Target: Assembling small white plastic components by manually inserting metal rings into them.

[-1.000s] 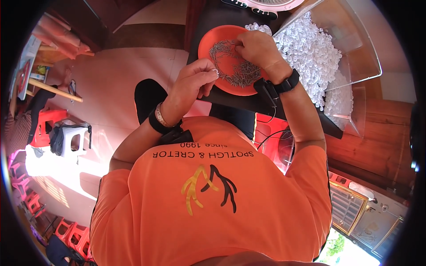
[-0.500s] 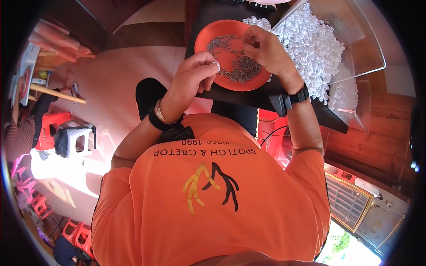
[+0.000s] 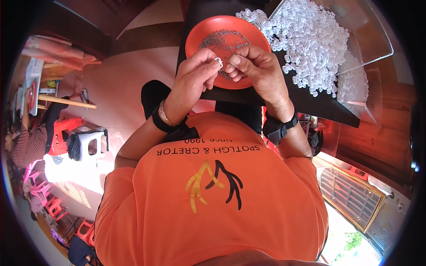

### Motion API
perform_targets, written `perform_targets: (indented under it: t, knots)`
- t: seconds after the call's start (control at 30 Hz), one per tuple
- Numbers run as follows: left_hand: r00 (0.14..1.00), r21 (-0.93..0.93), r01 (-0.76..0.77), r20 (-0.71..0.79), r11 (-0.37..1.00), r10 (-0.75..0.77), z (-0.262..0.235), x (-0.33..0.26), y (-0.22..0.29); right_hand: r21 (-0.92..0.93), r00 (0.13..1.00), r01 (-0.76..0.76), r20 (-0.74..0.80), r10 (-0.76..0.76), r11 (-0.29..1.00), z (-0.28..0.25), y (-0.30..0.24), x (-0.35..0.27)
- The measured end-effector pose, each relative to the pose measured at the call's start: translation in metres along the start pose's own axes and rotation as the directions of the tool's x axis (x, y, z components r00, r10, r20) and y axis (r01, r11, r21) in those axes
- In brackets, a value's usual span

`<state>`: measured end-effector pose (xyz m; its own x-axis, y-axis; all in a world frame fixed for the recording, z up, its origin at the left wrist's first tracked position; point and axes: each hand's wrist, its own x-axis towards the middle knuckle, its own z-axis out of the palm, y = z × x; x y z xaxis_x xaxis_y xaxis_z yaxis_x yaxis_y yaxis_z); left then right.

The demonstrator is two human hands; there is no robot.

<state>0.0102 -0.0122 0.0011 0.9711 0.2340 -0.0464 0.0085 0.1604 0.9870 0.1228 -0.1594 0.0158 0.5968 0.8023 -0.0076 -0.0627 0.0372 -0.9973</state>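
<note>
Between thumb and forefinger, my left hand (image 3: 199, 73) pinches a small white plastic cable clip (image 3: 218, 62), its curved end sticking out. Close to its right, my right hand (image 3: 259, 71) is closed in a pinch, fingertips almost at the clip. Whatever sits in that pinch is too small to make out. Under both hands lies a round orange plate (image 3: 195, 37), partly covered by them. Thin grey metal nails (image 3: 226, 40) are scattered over it.
A large heap of white plastic clips (image 3: 310, 44) covers the right of the dark table (image 3: 230, 96). Beside it stands a clear plastic bin (image 3: 372, 44). Stools, including a white one (image 3: 92, 144), stand on the floor at left, where another person (image 3: 31, 142) sits.
My right hand has come off the nails and moved down and left toward the clip. My left hand keeps its pinch on the clip, nearly in place.
</note>
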Motion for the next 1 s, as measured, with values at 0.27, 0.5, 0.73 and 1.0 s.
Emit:
perform_targets:
  t: [0.27, 0.5, 0.73, 1.0]
  knots:
    - [0.999, 0.026, -0.054, 0.000, 0.998, 0.054, 0.002, 0.001, -0.004, 0.007, 0.999, 0.032, -0.002, -0.032, 0.999, 0.008, 0.008, 0.001]
    - [0.999, 0.037, -0.042, 0.002, 0.998, 0.042, 0.000, -0.001, -0.005, 0.045, 1.000, 0.019, -0.016, -0.019, 0.999, 0.010, 0.010, 0.001]
    - [0.999, 0.042, -0.045, -0.002, 0.998, 0.045, 0.002, -0.002, -0.004, 0.012, 0.999, 0.029, -0.018, -0.029, 1.000, 0.012, 0.010, -0.001]
    - [0.997, 0.098, -0.073, -0.016, 0.993, 0.075, 0.003, -0.002, -0.004, -0.071, 0.997, 0.059, -0.047, -0.062, 0.996, 0.013, 0.009, -0.001]
